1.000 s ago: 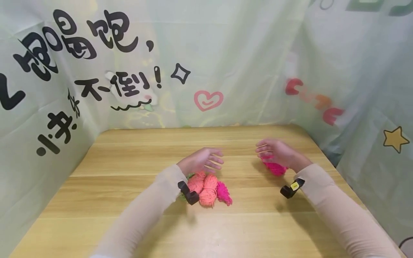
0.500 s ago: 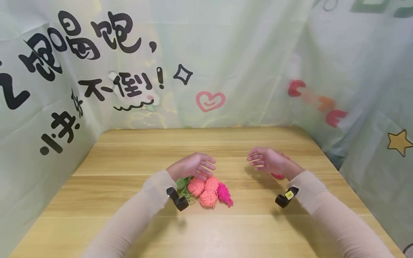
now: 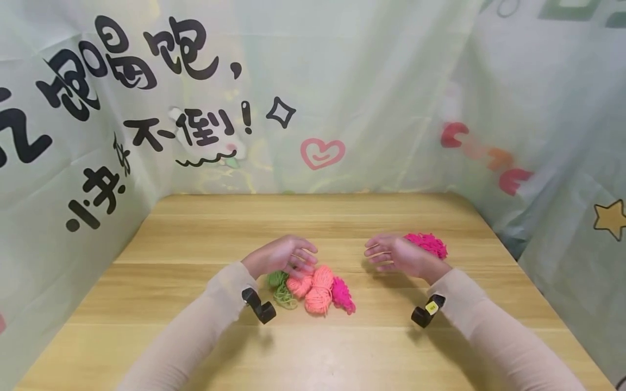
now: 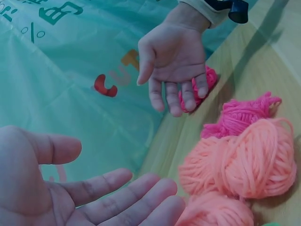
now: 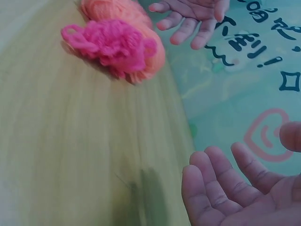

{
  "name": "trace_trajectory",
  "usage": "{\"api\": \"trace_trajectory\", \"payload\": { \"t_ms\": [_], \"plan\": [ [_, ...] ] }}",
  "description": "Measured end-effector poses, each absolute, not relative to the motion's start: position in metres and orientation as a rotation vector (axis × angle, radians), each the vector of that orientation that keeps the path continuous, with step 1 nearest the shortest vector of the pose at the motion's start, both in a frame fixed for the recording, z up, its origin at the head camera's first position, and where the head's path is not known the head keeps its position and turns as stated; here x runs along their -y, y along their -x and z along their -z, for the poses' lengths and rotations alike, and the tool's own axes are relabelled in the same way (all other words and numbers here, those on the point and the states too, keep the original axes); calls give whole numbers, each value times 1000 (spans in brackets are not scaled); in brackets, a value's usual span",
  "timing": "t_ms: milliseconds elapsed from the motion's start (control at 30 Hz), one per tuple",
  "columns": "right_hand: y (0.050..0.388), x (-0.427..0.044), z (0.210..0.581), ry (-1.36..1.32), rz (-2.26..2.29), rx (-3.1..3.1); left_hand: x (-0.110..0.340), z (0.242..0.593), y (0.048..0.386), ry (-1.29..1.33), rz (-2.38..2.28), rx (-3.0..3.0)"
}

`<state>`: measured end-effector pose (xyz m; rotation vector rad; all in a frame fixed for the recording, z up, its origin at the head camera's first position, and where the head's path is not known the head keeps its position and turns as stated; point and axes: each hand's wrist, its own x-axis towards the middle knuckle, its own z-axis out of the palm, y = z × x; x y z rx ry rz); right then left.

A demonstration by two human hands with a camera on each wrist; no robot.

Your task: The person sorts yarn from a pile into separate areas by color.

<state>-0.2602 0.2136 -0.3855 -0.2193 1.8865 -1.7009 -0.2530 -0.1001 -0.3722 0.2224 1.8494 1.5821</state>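
From my end, the front coral skein lies on the tabletop, its long axis running roughly away from me, far end leaning slightly right. A second coral skein sits against its left side, partly covered by fingers; green yarn trails loose strands further left, and a small pink bundle is tucked against its right.

The relation I'd judge decisive: the front coral skein lies to the right of and nearer me than the left grip, which is clearly the closer hand. Its fingers are extended and slightly bent, holding nothing; whether they touch yarn I can't tell.

The right grip, facing it across a gap, is just as relaxed, and holds nothing either. Past its back, to the right, lies a far pink bundle, partly hidden by that hand.

Printed cloth hangs behind.
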Motion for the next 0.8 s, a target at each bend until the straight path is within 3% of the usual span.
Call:
{"api": "trace_trajectory", "payload": {
  "t_ms": [800],
  "plan": [
    [241,-172,404,225,1582,-1891,112,385,242,-165,-1595,-1876]
  ]
}}
